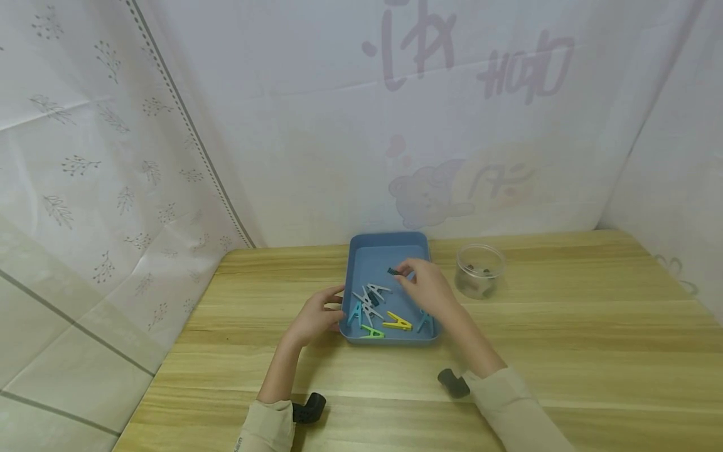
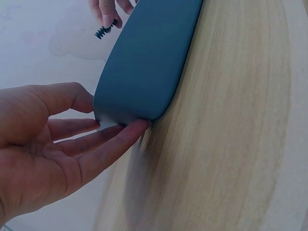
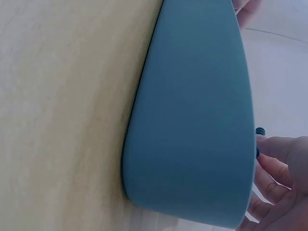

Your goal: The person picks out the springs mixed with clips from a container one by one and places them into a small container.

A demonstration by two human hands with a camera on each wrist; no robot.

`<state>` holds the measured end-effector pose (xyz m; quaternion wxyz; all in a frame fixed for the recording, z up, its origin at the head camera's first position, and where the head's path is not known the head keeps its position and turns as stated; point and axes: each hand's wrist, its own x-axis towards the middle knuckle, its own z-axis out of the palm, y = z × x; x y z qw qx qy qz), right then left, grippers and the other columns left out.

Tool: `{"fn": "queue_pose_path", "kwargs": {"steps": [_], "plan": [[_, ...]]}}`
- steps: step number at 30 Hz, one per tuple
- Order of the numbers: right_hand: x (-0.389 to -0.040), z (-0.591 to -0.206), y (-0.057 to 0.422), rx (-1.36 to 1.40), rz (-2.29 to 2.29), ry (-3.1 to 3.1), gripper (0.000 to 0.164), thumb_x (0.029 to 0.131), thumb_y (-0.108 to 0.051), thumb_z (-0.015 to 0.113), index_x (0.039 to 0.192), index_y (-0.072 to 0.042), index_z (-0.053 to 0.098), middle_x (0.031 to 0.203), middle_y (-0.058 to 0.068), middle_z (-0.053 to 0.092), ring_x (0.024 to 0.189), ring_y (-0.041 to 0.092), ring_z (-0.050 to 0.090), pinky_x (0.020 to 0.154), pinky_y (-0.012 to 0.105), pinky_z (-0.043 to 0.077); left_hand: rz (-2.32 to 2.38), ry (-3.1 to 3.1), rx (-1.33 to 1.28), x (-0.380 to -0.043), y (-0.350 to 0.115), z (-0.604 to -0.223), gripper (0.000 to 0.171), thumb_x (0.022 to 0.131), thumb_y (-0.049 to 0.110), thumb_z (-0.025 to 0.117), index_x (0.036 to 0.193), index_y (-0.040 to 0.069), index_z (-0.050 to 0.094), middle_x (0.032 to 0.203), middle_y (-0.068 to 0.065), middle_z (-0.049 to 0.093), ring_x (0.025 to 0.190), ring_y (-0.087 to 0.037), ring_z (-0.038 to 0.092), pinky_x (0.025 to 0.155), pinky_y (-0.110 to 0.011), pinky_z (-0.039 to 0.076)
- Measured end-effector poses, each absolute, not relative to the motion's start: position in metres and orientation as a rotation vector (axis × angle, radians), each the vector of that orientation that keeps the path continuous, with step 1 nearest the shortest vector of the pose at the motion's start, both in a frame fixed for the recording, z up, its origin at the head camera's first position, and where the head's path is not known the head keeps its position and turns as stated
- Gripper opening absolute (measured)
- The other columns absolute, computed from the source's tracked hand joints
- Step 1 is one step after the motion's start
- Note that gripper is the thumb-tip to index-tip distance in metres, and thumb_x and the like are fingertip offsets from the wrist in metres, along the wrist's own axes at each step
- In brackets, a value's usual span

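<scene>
A blue tray [image 1: 386,251] lies on the wooden table with several clothespins inside: grey ones [image 1: 369,312], a yellow one [image 1: 398,321], a green one [image 1: 373,332] and blue ones [image 1: 355,313]. My left hand [image 1: 313,317] rests its fingers against the tray's left side; the left wrist view shows fingertips [image 2: 142,126] along its outer wall. Above the tray, my right hand [image 1: 427,285] pinches a small dark ridged piece [image 2: 104,32], spring-like in the left wrist view, between thumb and fingertips. Another dark piece [image 1: 373,298] lies among the grey clothespins.
Right of the tray stands a clear round tub [image 1: 480,270] with a few small dark things in it. Black angled fittings stick out by the left sleeve [image 1: 309,408] and right sleeve [image 1: 454,383]. A printed curtain [image 1: 316,157] hangs behind the table's back edge.
</scene>
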<state>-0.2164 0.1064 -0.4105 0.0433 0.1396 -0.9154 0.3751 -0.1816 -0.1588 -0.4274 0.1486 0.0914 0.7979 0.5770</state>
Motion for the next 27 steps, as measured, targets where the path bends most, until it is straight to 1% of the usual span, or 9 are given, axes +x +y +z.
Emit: {"fn": "queue_pose_path", "kwargs": {"steps": [7,16,27], "plan": [[-0.213,-0.412,0.107,0.381,1.138,-2.783,0.020,0.103,-0.015,0.069,0.117,-0.001,0.073,0.112,0.015,0.074,0.091,0.027,0.068,0.079,0.045,0.060,1.657,2.303,0.265,-0.181,-0.159,-0.428,0.066,0.095,-0.006,0.056,0.158,-0.011,0.036,0.145,-0.040,0.050,0.126,-0.051,0.063,0.082,-0.045,0.066],[-0.209,-0.413,0.108,0.380,1.115,-2.744,0.019,0.102,-0.013,0.070,0.115,-0.001,0.074,0.109,0.016,0.074,0.090,0.028,0.069,0.078,0.044,0.060,1.649,2.309,0.259,-0.180,-0.159,-0.427,0.065,0.097,-0.006,0.056,0.158,-0.011,0.036,0.145,-0.040,0.051,0.127,-0.051,0.062,0.083,-0.045,0.065],[-0.205,-0.412,0.110,0.371,1.122,-2.723,0.019,0.102,-0.012,0.069,0.117,0.000,0.073,0.110,0.016,0.074,0.096,0.033,0.070,0.082,0.049,0.060,1.648,2.320,0.252,-0.181,-0.158,-0.427,0.065,0.096,-0.006,0.056,0.158,-0.010,0.037,0.145,-0.039,0.052,0.125,-0.050,0.064,0.082,-0.045,0.066]]}}
